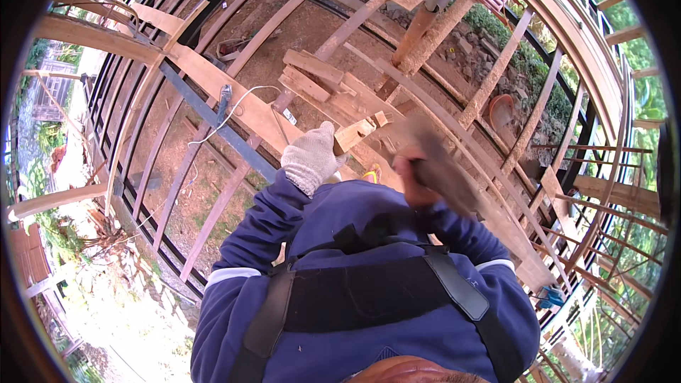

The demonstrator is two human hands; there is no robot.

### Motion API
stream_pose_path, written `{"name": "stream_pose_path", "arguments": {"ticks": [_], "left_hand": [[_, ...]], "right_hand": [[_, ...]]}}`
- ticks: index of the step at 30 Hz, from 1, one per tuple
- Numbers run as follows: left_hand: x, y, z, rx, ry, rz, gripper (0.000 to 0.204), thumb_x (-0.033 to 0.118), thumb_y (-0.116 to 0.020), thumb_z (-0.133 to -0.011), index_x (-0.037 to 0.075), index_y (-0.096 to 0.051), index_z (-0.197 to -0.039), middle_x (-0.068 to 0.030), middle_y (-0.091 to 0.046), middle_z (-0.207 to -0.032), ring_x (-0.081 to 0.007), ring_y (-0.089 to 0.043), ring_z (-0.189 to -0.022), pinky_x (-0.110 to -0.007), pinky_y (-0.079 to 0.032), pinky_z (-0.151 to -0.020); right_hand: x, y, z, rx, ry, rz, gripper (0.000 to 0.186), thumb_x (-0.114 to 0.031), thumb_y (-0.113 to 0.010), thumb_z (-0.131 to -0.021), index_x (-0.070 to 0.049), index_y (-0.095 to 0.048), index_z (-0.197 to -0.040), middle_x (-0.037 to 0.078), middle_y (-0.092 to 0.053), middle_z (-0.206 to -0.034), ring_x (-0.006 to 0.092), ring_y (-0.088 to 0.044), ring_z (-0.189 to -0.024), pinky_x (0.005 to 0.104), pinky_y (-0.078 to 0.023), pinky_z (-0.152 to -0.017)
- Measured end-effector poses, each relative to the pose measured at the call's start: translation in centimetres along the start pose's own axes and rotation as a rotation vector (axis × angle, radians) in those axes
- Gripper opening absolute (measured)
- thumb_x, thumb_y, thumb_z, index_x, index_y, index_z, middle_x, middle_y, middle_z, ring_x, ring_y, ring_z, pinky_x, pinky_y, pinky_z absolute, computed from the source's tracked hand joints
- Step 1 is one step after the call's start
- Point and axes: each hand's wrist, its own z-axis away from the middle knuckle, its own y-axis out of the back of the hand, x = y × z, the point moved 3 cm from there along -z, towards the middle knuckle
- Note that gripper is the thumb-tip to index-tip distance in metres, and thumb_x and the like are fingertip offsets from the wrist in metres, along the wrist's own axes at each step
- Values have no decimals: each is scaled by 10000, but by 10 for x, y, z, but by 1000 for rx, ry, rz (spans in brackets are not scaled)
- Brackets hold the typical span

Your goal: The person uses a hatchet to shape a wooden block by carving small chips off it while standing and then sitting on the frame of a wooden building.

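Note:
My left hand (312, 152), in a pale knitted glove, is closed around the near end of a short piece of wood (354, 132). The wood's far end looks rough and chipped, and it rests over or just above some planks. My bare right hand (413, 176) grips a dark, broad, blade-like tool (445, 174) to the right of the wood. Motion smears the tool, so its exact kind and edge are unclear. A small wood offcut (383, 118) lies just beyond the held piece.
Stacked timber blocks (312, 74) sit ahead on the planks. Long beams (234, 105) and open joists surround me, with bare earth (206, 188) below. A thin white cord (230, 115) and a small dark tool (225, 99) lie left. A round post (415, 39) stands ahead right.

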Motion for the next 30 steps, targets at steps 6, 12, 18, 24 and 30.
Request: {"name": "stream_pose_path", "arguments": {"ticks": [6,12,18,24,30], "left_hand": [[8,-7,10,-39,45,-80,501,388,-833,-784,48,-555,-1025,-231,-717,-923,-407,-719,-905,-510,-570,-758],[16,-1,6,45,2,-68,484,405,-829,-787,68,-559,-1006,-202,-713,-859,-413,-715,-853,-523,-557,-723],[12,-3,0,8,36,-50,485,424,-834,-780,70,-578,-992,-192,-716,-873,-409,-714,-859,-511,-556,-729],[0,-3,-2,-70,94,-122,558,468,-818,-790,40,-611,-1082,-217,-720,-947,-397,-721,-908,-490,-571,-778],[10,0,-9,-11,7,-79,507,423,-801,-815,54,-542,-1046,-224,-713,-900,-411,-721,-871,-518,-566,-738]], "right_hand": [[57,-18,37,-516,-647,208,302,-206,-761,-834,28,-695,-1013,275,-710,-886,397,-731,-840,423,-549,-714],[-53,24,-46,-37,37,-371,94,-22,-638,-962,-29,-582,-1037,75,-619,-787,186,-574,-622,377,-499,-610],[-9,10,-9,21,46,-226,56,-74,-592,-1001,-71,-582,-946,65,-620,-803,214,-589,-644,389,-522,-648],[64,-14,26,-452,-633,128,270,-258,-758,-845,-27,-684,-964,262,-705,-869,392,-723,-790,433,-557,-701],[-65,32,-61,34,24,-530,67,-40,-645,-965,-37,-588,-928,53,-629,-800,172,-584,-667,345,-492,-643]]}}
